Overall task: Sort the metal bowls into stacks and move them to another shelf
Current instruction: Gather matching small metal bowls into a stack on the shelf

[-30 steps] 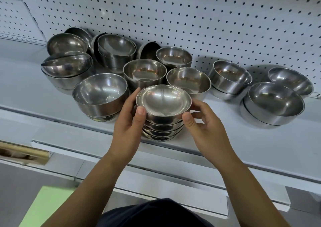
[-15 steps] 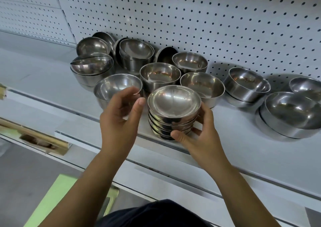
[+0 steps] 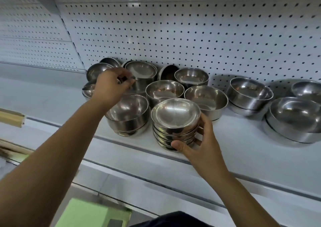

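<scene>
- The left hand point(image 3: 112, 86) reaches over the left cluster to the back-row bowls point(image 3: 141, 70). Its fingers are curled at their rim, and blur hides whether it grips.
- A stack of deep bowls point(image 3: 128, 117) stands just beside the stack of small bowls point(image 3: 175, 120), near the front of the shelf point(image 3: 225, 150).
- The right hand point(image 3: 201, 145) clasps the small stack, thumb low in front, fingers round its right side.
- Wider bowls point(image 3: 293, 119) sit well apart on the right.

The stacked bowls point(image 3: 175, 115) at the front, like every bowl around them, are polished metal, smooth and mirror-glossy. The shelf point(image 3: 234, 150) beneath is smooth, matt, pale-grey painted sheet; the perforated back panel point(image 3: 173, 35) wears the same dull coat. A tan strip point(image 3: 10, 118) at far left looks like bare wood.
</scene>
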A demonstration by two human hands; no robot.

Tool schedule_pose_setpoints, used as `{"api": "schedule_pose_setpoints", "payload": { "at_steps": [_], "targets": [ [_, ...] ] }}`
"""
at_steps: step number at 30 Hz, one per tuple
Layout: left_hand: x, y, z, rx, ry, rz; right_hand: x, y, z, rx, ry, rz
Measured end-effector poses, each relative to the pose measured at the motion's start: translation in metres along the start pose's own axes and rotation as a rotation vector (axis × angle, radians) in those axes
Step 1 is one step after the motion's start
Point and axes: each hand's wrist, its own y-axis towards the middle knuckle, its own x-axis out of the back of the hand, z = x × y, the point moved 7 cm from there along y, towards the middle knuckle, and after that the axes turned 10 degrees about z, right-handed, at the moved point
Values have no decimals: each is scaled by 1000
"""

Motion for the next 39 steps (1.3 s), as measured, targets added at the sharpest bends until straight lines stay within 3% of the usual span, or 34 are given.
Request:
{"api": "schedule_pose_setpoints", "payload": {
  "at_steps": [9,17,32,39],
  "targets": [
    [-18,76,17,-27,295,235,-6,6,-13,36,-13,-66],
    [-39,93,18,-77,334,358,-7,9,-17,55,20,-115],
    [-40,94,14,-120,209,350,-9,3,-16,17,21,-172],
    [-22,82,4,-157,-56,196,-8,3,-15,22,-7,-179]
  ]
}}
